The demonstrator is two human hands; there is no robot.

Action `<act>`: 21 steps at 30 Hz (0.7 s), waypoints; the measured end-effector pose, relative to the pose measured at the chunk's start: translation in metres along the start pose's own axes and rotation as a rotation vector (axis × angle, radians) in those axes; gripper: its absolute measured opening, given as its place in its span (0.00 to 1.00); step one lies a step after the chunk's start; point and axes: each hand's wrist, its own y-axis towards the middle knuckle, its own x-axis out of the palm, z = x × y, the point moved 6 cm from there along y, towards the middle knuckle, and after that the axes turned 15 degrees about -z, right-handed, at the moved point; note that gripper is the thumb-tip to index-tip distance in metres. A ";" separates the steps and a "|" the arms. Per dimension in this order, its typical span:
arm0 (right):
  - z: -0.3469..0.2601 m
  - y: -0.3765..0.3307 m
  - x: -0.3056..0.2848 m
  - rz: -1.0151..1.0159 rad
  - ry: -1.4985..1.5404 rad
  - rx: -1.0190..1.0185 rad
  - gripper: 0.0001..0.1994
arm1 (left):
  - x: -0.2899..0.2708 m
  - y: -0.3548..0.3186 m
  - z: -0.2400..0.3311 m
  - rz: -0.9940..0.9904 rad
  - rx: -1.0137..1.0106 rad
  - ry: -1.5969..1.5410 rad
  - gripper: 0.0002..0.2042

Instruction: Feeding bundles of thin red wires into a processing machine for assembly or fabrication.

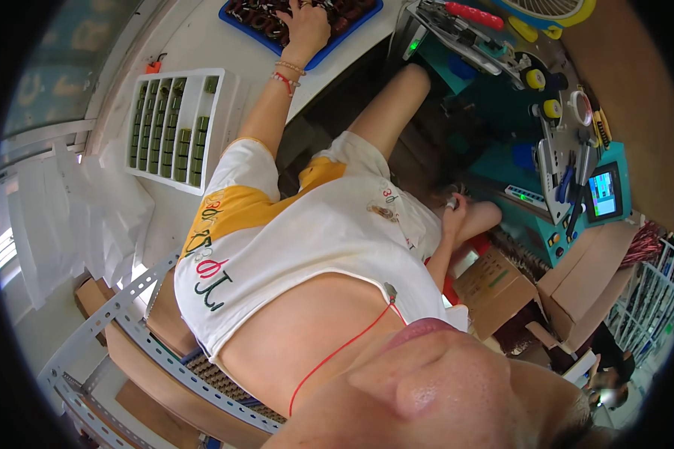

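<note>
Up at the top edge, my left hand reaches into a blue tray. Small dark reddish-brown pieces with pale bits among them fill the tray. The fingers of this hand look spread over the pieces, though the picture's edge cuts off their tips. Near my right thigh, my right hand is closed around a small grey piece. Only the rounded end of that piece shows above the fingers, so its kind is unclear.
On the white table stands a white compartment rack of green blocks. At right is a teal machine with a screen, pliers and tape rolls. Cardboard boxes sit below it. A perforated metal frame is at lower left.
</note>
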 end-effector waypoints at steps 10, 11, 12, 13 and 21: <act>-0.004 -0.005 0.004 0.023 -0.051 0.000 0.10 | -0.088 -0.032 0.002 0.041 0.192 -0.638 0.09; -0.010 -0.005 0.005 0.015 -0.052 -0.007 0.10 | -0.092 -0.041 0.001 0.109 0.155 -0.429 0.09; -0.015 -0.003 0.007 -0.008 -0.130 0.017 0.10 | -0.091 -0.047 -0.006 0.114 0.143 -0.424 0.09; -0.016 0.000 0.009 -0.033 -0.207 0.040 0.10 | -0.092 -0.052 -0.013 0.124 0.090 -0.419 0.09; 0.016 0.003 0.016 -0.099 -0.434 0.239 0.09 | -0.174 -0.138 -0.106 -0.007 -0.333 -0.262 0.10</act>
